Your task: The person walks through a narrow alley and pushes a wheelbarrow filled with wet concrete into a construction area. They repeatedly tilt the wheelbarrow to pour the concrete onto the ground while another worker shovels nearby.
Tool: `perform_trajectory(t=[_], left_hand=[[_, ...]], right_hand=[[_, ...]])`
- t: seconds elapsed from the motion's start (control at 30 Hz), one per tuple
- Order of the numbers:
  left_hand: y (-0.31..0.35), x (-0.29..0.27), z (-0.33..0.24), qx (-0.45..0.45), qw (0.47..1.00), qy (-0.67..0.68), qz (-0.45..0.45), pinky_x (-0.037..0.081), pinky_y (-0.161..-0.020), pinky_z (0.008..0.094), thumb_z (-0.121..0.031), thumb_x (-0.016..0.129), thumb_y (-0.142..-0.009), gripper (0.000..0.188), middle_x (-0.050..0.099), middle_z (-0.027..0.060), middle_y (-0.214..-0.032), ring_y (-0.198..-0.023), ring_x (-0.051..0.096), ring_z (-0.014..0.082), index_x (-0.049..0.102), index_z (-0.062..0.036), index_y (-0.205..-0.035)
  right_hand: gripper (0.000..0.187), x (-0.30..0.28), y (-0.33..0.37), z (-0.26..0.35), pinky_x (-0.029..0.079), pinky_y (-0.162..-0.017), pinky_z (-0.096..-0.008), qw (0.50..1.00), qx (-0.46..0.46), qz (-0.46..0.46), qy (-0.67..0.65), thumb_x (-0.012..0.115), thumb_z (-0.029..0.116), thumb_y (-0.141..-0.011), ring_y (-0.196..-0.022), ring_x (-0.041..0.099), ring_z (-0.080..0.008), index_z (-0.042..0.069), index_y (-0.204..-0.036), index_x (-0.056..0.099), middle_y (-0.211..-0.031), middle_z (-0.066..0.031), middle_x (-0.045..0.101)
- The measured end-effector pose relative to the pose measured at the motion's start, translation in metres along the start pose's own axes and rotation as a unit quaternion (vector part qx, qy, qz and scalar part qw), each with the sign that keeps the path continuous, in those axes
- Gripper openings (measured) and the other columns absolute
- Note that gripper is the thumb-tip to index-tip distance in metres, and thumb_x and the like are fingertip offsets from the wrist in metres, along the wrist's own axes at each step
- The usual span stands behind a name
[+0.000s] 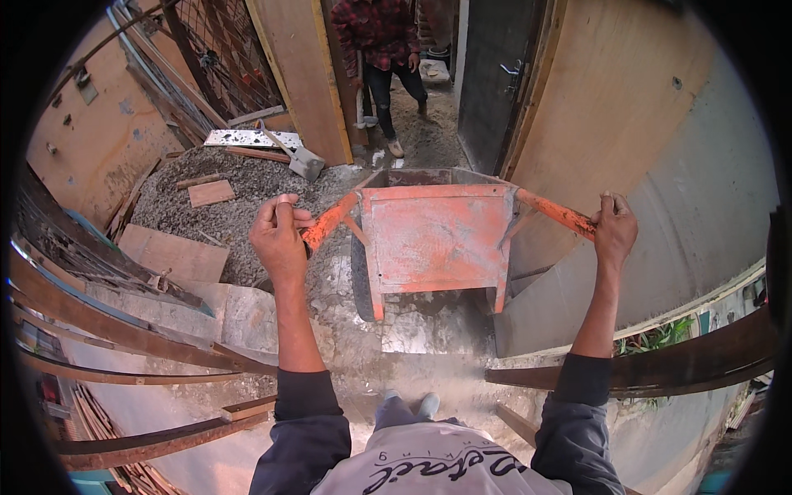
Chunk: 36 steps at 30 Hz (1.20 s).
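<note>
Gripping both handles, the person has the orange wheelbarrow tipped up and pointed toward the open doorway ahead. Left hand is wrapped tight round the left handle, fingers fully curled over it; right hand is closed just as firmly on the right handle. So both hands are clamped shut, nothing loose.

Progress-wise, the barrow looks empty from this angle, though only the back wall of the tray and a sliver of the inside show, so can't say for sure. It stands on the wet concrete floor, right beside the gravel pile on the left, wheel and back legs visible under the tray. A shovel lies on the far edge of the gravel, untouched by anyone. My read: the barrow is in hand and parked by the heap, but loading hasn't started, and any hauling is still to come.

Another person in a red plaid shirt stands in the passage past the barrow, partly blocking the way out. Curved rusty steel bars frame both sides near the feet.
</note>
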<state>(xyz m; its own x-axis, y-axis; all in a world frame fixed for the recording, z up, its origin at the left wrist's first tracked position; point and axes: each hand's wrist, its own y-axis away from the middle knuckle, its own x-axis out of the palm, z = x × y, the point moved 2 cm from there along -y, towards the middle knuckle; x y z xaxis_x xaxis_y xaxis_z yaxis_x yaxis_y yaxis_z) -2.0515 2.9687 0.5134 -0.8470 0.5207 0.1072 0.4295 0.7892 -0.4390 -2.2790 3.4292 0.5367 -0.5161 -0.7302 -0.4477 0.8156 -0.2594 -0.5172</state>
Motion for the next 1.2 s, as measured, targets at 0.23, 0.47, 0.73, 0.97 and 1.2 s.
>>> perform_trajectory(t=[0.23, 0.47, 0.73, 0.97, 1.2], left_hand=[[-0.007, 0.005, 0.002, 0.011, 1.000, -0.010, 0.000, 0.055, -0.058, 0.0267, -0.016, 0.055, -0.103, 0.025, 0.068, 0.0111, -0.073, -0.060, 0.065, 0.0146, 0.069, 0.0053, -0.101], [-0.015, 0.054, 0.038, -0.009, 0.998, -0.046, 0.028, 0.054, -0.063, 0.0286, -0.024, 0.054, -0.104, 0.032, 0.068, 0.0113, -0.078, -0.064, 0.064, 0.0158, 0.070, 0.0041, -0.104], [-0.039, 0.037, 0.072, 0.063, 0.975, -0.214, -0.004, 0.055, -0.066, 0.0309, -0.037, 0.045, -0.108, 0.046, 0.070, 0.0091, -0.084, -0.072, 0.066, 0.0158, 0.070, -0.0002, -0.120], [-0.026, 0.053, 0.042, 0.096, 0.992, -0.066, 0.048, 0.057, -0.052, 0.0310, -0.024, 0.055, -0.101, 0.033, 0.074, 0.0137, -0.078, -0.064, 0.071, 0.0222, 0.075, 0.0003, -0.093], [-0.010, 0.063, 0.031, 0.062, 0.995, -0.022, 0.074, 0.057, -0.052, 0.0314, -0.022, 0.055, -0.100, 0.032, 0.073, 0.0148, -0.075, -0.063, 0.071, 0.0218, 0.075, 0.0017, -0.091]], right_hand=[[0.031, 0.001, 0.001, 0.010, 0.046, -0.060, -0.0338, 1.000, 0.015, -0.019, -0.019, 0.059, 0.030, -0.098, -0.054, 0.055, -0.0132, 0.003, -0.088, 0.070, -0.058, -0.0056, 0.057], [0.032, -0.023, -0.031, -0.012, 0.051, -0.071, -0.0514, 0.994, 0.003, -0.070, 0.086, 0.058, 0.035, -0.093, -0.078, 0.066, -0.0443, 0.006, -0.087, 0.070, -0.079, -0.0214, 0.067], [0.030, -0.003, -0.037, -0.007, 0.050, -0.069, -0.0501, 0.999, 0.017, -0.040, -0.016, 0.058, 0.032, -0.093, -0.074, 0.065, -0.0430, 0.006, -0.088, 0.072, -0.075, -0.0196, 0.067], [0.029, 0.009, -0.039, -0.012, 0.051, -0.074, -0.0500, 0.996, 0.039, -0.076, -0.018, 0.056, 0.030, -0.092, -0.079, 0.066, -0.0428, 0.005, -0.086, 0.070, -0.080, -0.0204, 0.068], [0.030, 0.012, -0.041, -0.026, 0.050, -0.073, -0.0507, 0.997, 0.052, -0.051, -0.024, 0.055, 0.029, -0.090, -0.078, 0.064, -0.0437, 0.003, -0.081, 0.067, -0.078, -0.0212, 0.066]])
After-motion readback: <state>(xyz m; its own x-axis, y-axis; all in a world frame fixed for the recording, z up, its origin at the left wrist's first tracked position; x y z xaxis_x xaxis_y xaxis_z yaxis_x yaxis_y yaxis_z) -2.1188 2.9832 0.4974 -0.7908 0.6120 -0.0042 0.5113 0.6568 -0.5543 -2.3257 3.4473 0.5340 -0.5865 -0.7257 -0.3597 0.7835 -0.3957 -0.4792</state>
